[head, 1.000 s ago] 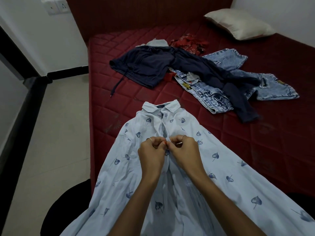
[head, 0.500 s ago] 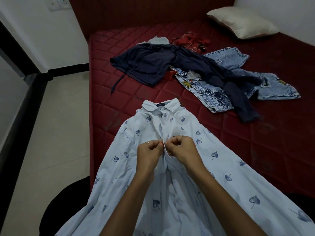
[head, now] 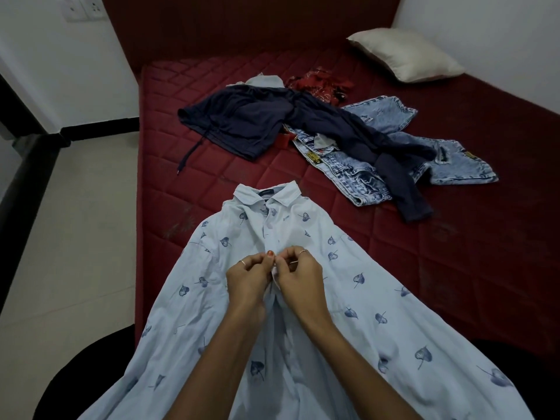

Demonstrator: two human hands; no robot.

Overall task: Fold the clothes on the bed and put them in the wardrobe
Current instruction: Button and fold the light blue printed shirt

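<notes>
Pale blue cotton is what I am working on: the leaf-printed shirt [head: 303, 298] is lying collar-up on the near part of the red bed [head: 454, 268], its hem spilling over the edge towards me. My left hand [head: 247, 281] and right hand [head: 298, 278] are meeting at the placket, each grip narrow and pinching a shirt edge between thumb and fingertips, so I judge I am fastening a button there.

Compared with a second ago, my hands are sitting at much the same spot on the placket, only drawn a little tighter together, while my view is tipping slightly downward. That means, I judge, the buttoning is still going on and the folding proper is not yet started; nothing is in the wardrobe, which is out of view.

Counting what is waiting further up the bed: one navy drawstring garment [head: 242, 122] draped across one pair of light-wash jeans [head: 378, 159], one red patterned cloth [head: 318, 83] behind them, and one small pale piece [head: 263, 80] peeking out at the far side, though I cannot tell what it is. One cream pillow [head: 403, 54] is resting in the far corner.
</notes>
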